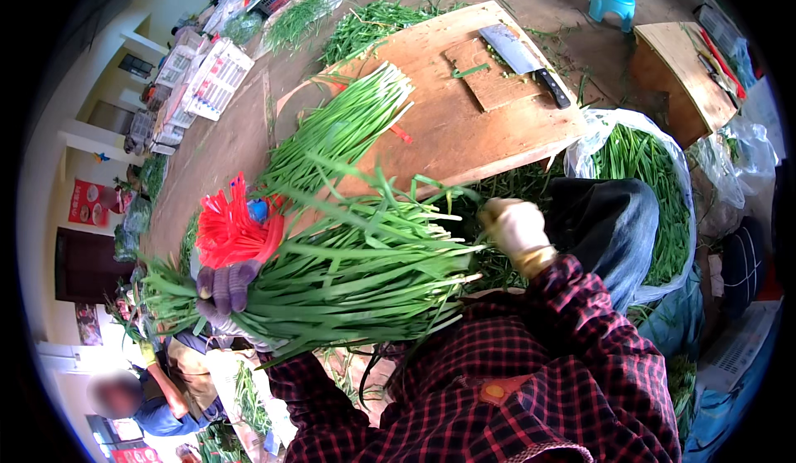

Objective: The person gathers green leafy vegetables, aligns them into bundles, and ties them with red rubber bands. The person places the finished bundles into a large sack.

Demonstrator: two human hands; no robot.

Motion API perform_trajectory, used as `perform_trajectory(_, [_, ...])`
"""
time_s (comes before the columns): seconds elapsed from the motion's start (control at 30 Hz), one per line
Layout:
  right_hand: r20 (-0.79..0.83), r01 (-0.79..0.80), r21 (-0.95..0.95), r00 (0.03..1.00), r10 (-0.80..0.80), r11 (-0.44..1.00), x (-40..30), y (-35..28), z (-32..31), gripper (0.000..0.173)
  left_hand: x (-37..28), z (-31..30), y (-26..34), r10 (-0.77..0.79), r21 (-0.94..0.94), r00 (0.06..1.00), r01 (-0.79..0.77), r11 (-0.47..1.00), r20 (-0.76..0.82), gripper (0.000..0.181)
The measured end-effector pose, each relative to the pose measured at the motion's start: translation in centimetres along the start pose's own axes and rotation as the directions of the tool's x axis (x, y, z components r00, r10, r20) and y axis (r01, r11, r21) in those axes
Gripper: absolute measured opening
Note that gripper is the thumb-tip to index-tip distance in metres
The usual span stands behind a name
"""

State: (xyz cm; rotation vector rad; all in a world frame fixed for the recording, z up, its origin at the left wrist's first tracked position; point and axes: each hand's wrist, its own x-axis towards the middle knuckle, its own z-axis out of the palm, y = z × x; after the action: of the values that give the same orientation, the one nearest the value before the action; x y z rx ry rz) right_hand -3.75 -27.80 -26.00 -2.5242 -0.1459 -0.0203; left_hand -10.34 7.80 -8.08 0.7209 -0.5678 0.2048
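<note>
My left hand (pixel 227 289), in a purple knitted glove, grips a big loose bunch of garlic chives (pixel 367 270). Their pale stem ends point right, and the leaf tips trail left past the fingers. Just right of the stem ends is my right hand (pixel 519 230), in a pale glove with its fingers curled. Blurred leaves (pixel 457 192) reach close to its knuckles; whether it holds any I cannot tell. Beside my left hand sits a bundle of red plastic strips (pixel 236 230). Another bunch of chives (pixel 348 121) lies on the wooden table (pixel 429 133).
A cleaver (pixel 513 52) rests on a small wooden board (pixel 476 80) at the table's far side. By my knee stands a plastic-lined container of greens (pixel 640 152). Beyond are a blue stool (pixel 612 3) and stacked white crates (pixel 217 77). Another person (pixel 168 401) sits at lower left.
</note>
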Motion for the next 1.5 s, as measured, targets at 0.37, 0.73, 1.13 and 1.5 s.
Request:
perform_trajectory(0.37, [0.134, -0.066, 0.899, 0.983, -0.129, 0.432, 2.1, -4.8, 1.4, 0.045, 1.4, 0.0, -1.7, 0.000, -0.093, 0.946, 0.031, 0.995, 0.323, 0.020])
perform_trajectory(0.73, [0.244, -0.102, -0.181, 0.959, 0.145, 0.978, 0.6, 4.6, -4.5, 0.051, 1.2, 1.3, 0.0, -0.074, -0.056, 0.878, 0.113, 0.992, 0.473, 0.017])
perform_trajectory(1.13, [0.116, 0.329, -0.095, 0.941, -0.318, 0.939, 2.1, 0.6, 0.5, 0.014, 4.2, 4.5, 0.9, -0.200, -0.014, 0.672, 0.299, 0.954, 0.713, 0.016])
perform_trajectory(1.5, [0.496, 0.098, 0.617, 0.722, -0.482, 0.781, 2.8, -5.6, -4.7, 0.053, 7.6, 7.7, -3.5, -0.150, -0.120, 0.466, 0.500, 0.858, 0.872, 0.013])
